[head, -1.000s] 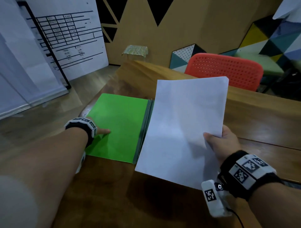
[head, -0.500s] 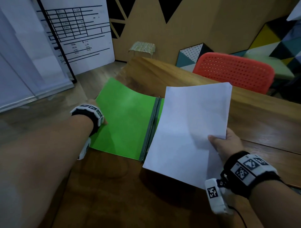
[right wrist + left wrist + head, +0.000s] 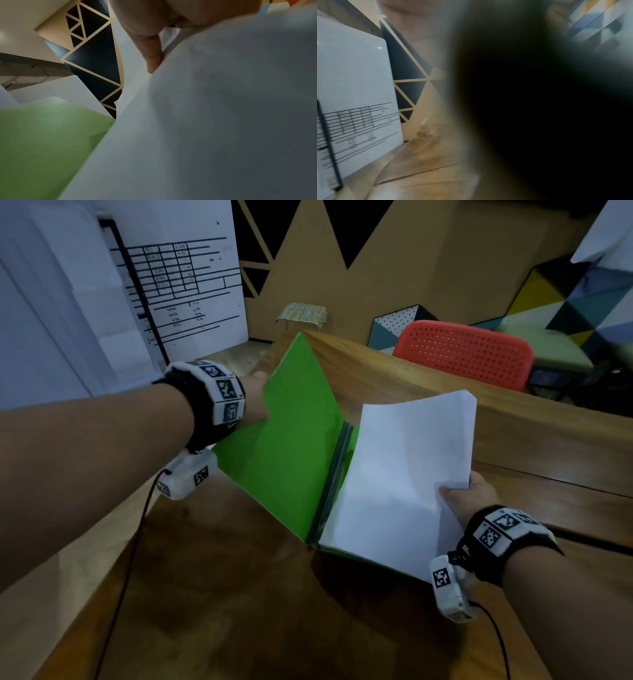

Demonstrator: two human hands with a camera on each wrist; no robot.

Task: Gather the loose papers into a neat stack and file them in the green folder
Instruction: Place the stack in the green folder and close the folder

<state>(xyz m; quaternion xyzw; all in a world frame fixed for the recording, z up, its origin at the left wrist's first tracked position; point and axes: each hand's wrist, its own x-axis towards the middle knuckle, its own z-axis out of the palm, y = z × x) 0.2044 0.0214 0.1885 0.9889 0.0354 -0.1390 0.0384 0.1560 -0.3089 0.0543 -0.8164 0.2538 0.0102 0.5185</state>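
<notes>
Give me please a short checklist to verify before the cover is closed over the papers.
1. Right hand holds the paper stack: ok, thumb on top at its right edge.
2. Left hand has the green folder cover: ok, cover lifted off the table; finger grip hidden.
3. Stack lies flat on the back cover: not ok, far end curls up.
4. Sheets aligned: not ok, the edges fan at the far right corner.
5. Stack's inner edge sits against the spine: cannot tell, the raised cover hides part.
6. Right thumb out of the cover's path: not ok, it lies on the papers.
</notes>
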